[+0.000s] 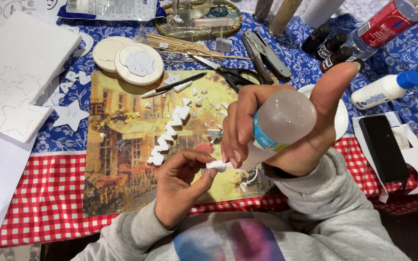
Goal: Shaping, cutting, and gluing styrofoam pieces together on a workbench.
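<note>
So the right hand [286, 130] is wrapped around a translucent plastic glue bottle with a blue label [280, 126], tipped nozzle-down, thumb sticking up. The left hand [182, 181] pinches a small white foam piece [217, 166] between thumb and fingertips, right at the bottle's nozzle, over the lower part of a placemat printed with a painted street cafe scene [122, 145].

Pretty crowded table around them. A crooked line of white foam scraps [168, 135] runs across the placemat just left of the hands. Further up lie a black-handled paintbrush [172, 85], black-handled scissors [228, 72] and grey metal pliers [266, 57]. Two round cream discs [126, 58] sit at the placemat's top corner, with a bundle of wooden sticks [185, 46] beside them. A white foam star [70, 115] lies off to the left near a white foam slab [15, 72]. On the right, well apart from the hands: a white bottle with a blue cap [385, 89] and a flat black box [384, 147].
</note>
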